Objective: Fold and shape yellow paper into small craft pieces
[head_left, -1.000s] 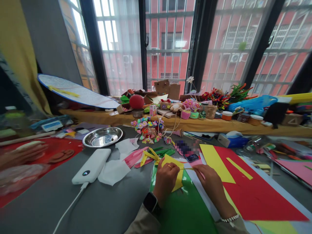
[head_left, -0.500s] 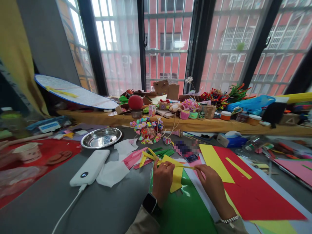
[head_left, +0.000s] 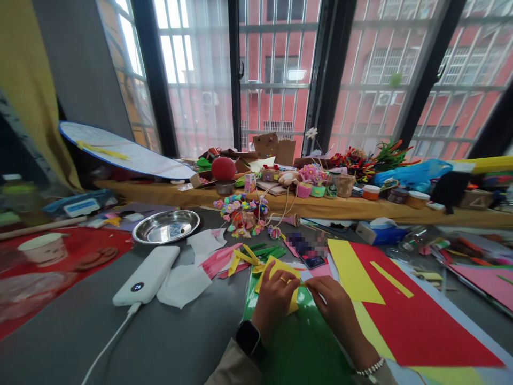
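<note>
My left hand (head_left: 274, 297), with a ring and a dark watch, is closed in a pinch on a thin yellow paper strip (head_left: 303, 284). Just to its right, my right hand (head_left: 333, 305) pinches the other end of that strip; only a short bit shows between the fingertips. Under and behind my left hand lies a yellow paper piece (head_left: 264, 272), partly covered by the fingers. Both hands are over a glossy green sheet (head_left: 306, 347). Folded yellow strips (head_left: 243, 258) and green strips (head_left: 269, 250) lie beyond my left hand, beside pink paper (head_left: 218, 260).
Red paper (head_left: 428, 315) with yellow paper (head_left: 355, 272) lies to the right. A white power bank (head_left: 146, 275) with a cable, white tissue (head_left: 184, 286) and a steel dish (head_left: 166, 227) are at left. A phone (head_left: 306, 251) lies ahead, below a cluttered ledge (head_left: 192, 200).
My hands have come closer together, the left moving slightly right and the right moving slightly left and down. The length of yellow strip showing between them has become much shorter.
</note>
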A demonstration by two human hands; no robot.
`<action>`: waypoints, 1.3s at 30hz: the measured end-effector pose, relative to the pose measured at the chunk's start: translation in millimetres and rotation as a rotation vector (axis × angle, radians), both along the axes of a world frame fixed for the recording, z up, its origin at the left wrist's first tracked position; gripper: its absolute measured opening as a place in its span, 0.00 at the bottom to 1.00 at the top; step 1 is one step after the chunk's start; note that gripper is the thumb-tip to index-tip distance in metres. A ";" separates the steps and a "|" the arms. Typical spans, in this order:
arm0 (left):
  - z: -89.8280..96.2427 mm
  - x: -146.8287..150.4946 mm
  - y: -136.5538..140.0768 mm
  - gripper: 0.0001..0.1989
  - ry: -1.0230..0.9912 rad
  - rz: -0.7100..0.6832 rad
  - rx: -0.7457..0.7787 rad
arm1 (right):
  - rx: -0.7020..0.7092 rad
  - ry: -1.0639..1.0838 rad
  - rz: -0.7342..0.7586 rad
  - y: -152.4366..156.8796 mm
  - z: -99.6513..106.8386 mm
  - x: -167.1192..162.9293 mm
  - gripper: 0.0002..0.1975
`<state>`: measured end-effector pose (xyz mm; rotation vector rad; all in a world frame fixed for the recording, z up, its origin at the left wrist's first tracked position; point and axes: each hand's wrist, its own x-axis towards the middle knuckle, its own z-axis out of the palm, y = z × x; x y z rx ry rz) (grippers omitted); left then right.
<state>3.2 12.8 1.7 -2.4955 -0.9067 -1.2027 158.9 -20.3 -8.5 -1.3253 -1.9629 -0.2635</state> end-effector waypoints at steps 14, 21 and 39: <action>-3.8 0.3 0.7 0.09 0.022 0.033 0.016 | 0.027 -0.006 -0.030 -2.0 2.6 -3.7 0.09; -2.3 -2.8 1.9 0.09 0.009 0.077 -0.076 | 0.021 -0.017 -0.096 -0.2 -0.2 2.3 0.10; 6.3 -8.6 0.8 0.07 -0.064 0.307 -0.040 | 0.018 0.001 -0.274 -4.9 3.9 9.0 0.09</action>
